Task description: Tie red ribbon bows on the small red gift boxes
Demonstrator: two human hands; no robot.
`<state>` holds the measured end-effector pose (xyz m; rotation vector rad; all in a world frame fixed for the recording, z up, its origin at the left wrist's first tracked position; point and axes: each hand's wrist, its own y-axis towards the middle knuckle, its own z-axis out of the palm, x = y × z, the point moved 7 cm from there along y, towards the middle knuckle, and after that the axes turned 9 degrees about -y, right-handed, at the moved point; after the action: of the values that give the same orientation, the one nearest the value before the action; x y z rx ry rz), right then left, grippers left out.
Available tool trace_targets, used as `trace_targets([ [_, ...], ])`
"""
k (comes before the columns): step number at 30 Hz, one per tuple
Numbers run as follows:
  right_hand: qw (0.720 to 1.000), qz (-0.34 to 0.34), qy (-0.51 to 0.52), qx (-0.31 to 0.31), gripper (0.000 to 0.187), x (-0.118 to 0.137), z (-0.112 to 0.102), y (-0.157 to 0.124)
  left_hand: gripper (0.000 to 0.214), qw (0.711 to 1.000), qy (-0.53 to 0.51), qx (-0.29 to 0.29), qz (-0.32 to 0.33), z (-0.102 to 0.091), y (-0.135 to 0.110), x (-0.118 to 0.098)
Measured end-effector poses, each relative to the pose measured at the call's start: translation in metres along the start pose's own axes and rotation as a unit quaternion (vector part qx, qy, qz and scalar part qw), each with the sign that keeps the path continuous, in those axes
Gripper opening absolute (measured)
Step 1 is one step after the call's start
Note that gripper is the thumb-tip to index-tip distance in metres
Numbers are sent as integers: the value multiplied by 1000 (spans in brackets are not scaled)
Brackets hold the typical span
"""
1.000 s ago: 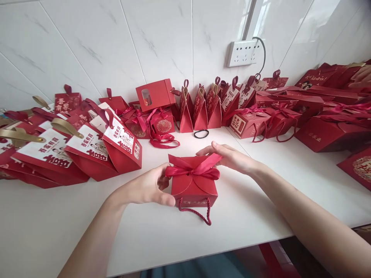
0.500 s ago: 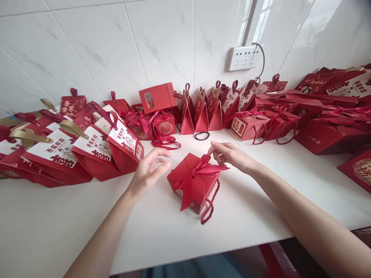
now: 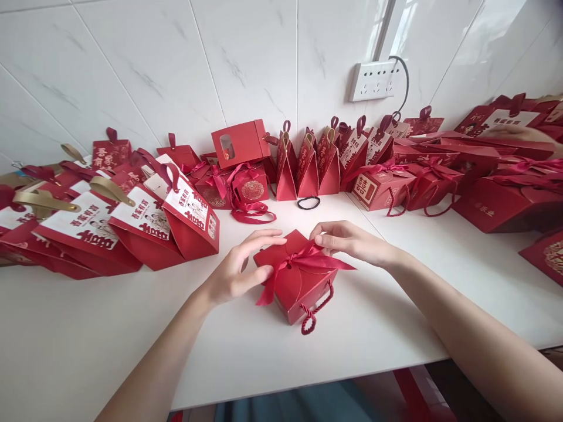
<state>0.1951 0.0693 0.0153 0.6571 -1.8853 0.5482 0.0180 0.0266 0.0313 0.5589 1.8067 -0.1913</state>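
A small red gift box (image 3: 285, 296) stands on the white table in front of me, turned cornerwise. Across its folded top lies a shiny red ribbon bow (image 3: 303, 261), its tails spread to both sides. A twisted red cord handle (image 3: 309, 319) hangs at the near right side. My left hand (image 3: 240, 266) is at the box's left, thumb and fingers apart; the thumb tip is at the ribbon's left tail, and I cannot tell if it touches. At the back right of the bow, my right hand (image 3: 347, 241) pinches the ribbon between thumb and fingertips.
Behind the box lies a black hair tie (image 3: 308, 203). Red bags with white labels (image 3: 149, 225) crowd the left; upright red bags (image 3: 308, 170) line the wall. Ribboned boxes (image 3: 380, 190) stand at right, where another person's hand (image 3: 523, 136) reaches in. A power socket (image 3: 373, 81) is on the wall.
My left hand has moved right to the box, and my right hand has closed on the ribbon. The ribbon's left tail has swung outward. Another person's hand has appeared at far right.
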Motion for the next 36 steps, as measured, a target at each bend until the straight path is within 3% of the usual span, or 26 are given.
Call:
trace_targets([
  [6,1000,0,4,5,45,0,1,0,23,996,-9,-88,8,-9,-1,-2],
  [14,1000,-13,-26,4,49,3,-1,-2,20,998,-7,-59,20,-2,-3,-12],
  [30,999,-29,25,0,39,4,-2,0,18,999,-31,-10,42,-3,-3,-9],
  [32,999,-27,11,-31,39,4,-7,0,20,998,-40,7,46,-3,-3,-8],
  [36,971,-97,-101,-196,27,29,-21,-15,28,997,-33,39,58,-3,-3,-10],
])
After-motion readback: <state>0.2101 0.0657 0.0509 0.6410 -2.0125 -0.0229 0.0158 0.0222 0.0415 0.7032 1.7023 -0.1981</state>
